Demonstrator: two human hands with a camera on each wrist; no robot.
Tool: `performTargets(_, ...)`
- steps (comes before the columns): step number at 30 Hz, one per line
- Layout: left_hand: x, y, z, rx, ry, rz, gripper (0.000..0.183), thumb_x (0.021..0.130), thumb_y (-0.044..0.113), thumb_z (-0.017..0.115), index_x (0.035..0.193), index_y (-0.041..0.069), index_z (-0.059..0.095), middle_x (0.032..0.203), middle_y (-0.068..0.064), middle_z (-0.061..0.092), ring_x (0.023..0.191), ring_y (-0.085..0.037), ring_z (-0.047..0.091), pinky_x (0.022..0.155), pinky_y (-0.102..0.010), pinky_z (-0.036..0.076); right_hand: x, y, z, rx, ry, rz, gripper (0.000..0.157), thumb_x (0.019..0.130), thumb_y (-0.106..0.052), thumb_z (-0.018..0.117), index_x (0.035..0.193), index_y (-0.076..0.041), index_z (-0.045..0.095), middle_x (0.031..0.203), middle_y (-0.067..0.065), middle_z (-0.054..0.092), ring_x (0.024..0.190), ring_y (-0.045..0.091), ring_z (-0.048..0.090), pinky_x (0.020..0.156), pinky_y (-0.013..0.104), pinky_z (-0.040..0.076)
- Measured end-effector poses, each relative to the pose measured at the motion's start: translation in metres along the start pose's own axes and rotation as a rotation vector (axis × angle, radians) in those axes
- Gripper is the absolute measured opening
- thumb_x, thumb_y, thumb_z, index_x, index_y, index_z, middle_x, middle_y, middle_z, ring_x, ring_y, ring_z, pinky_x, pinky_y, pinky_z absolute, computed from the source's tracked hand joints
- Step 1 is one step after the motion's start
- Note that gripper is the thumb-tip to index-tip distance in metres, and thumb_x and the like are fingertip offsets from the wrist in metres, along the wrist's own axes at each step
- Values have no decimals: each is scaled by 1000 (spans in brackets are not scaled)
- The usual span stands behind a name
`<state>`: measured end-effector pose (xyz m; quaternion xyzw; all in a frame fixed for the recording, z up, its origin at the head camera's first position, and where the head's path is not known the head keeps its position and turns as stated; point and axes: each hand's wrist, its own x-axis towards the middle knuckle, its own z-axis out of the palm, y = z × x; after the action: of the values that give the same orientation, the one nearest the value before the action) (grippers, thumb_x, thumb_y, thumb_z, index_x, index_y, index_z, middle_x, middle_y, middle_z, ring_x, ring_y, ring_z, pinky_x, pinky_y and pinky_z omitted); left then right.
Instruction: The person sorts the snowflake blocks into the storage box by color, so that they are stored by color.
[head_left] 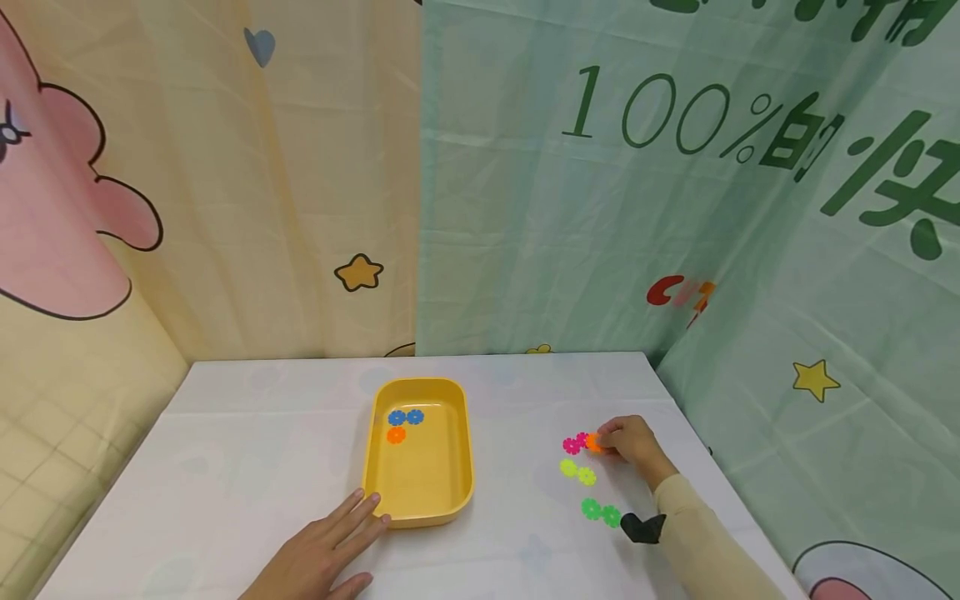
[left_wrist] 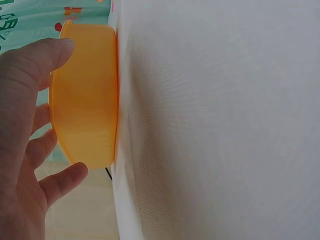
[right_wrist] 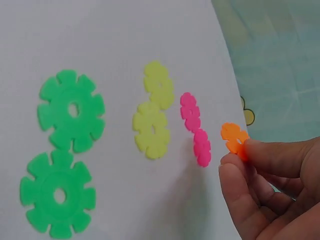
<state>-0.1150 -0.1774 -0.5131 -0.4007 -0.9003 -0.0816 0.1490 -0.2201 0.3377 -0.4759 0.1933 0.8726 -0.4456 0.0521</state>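
Head view: The green curtain (head_left: 525, 208) at upper right carries the legible print "100%"; the dark green characters after it and along the top edge are distorted by folds or cut off. Below, the white surface (head_left: 277, 442) supports a yellow tray (head_left: 431, 487) at lower centre, holding two blue discs (head_left: 415, 417) and one orange disc (head_left: 396, 434). The left hand (head_left: 322, 546), fingers extended and spread, rests at the tray's lower-left corner and covers part of it. At lower right, the right hand (head_left: 633, 442) pinches an orange piece (head_left: 593, 442), partly hiding it, beside the pink discs (head_left: 572, 446). Yellow discs (head_left: 577, 472) and green discs (head_left: 602, 512) lie below; a black patch (head_left: 642, 528) marks the sleeve (head_left: 705, 542).

Left wrist view: The tray stands at upper left, partly blocked by the spread fingers and thumb. Green characters at the upper-left edge are cropped and unreadable.

Right wrist view: Thumb and fingers close on the orange piece at right of frame. The pink, yellow and green discs extend leftward from it, lying in pairs; no lettering can be made out on them.
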Motion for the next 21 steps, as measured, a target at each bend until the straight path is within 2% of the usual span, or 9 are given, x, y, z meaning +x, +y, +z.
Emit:
performTargets(5, 0, 0, 0, 2, -11, -4, 65, 92, 57, 68, 147, 25, 56, 152, -4, 53, 137, -28, 51, 87, -40, 59, 1, -17, -2, 242, -26, 25, 23, 96, -5, 67, 112, 11, 64, 92, 14, 69, 76, 21, 70, 73, 30, 62)
performTargets(9, 0, 0, 0, 8, -10, -1, 64, 92, 57, 68, 146, 25, 56, 152, -4, 53, 137, -28, 50, 88, -40, 59, 2, -33, -3, 364, -34, 34, 26, 96, -3, 66, 116, 13, 62, 86, 11, 71, 71, 17, 73, 71, 28, 62)
performTargets(13, 0, 0, 0, 6, -12, 1, 64, 92, 57, 68, 147, 25, 56, 152, -4, 53, 137, -28, 51, 88, -41, 59, 4, -49, -2, 410, -37, 36, 28, 96, -4, 67, 118, 13, 61, 84, 9, 72, 69, 14, 73, 68, 25, 61)
performTargets(21, 0, 0, -1, 10, -1, -2, 65, 91, 57, 68, 147, 26, 56, 152, -4, 53, 137, -28, 50, 88, -41, 59, 8, -75, 7, 461, -20, 53, 30, 95, -6, 70, 120, 10, 63, 90, 11, 72, 71, 13, 73, 70, 24, 61)
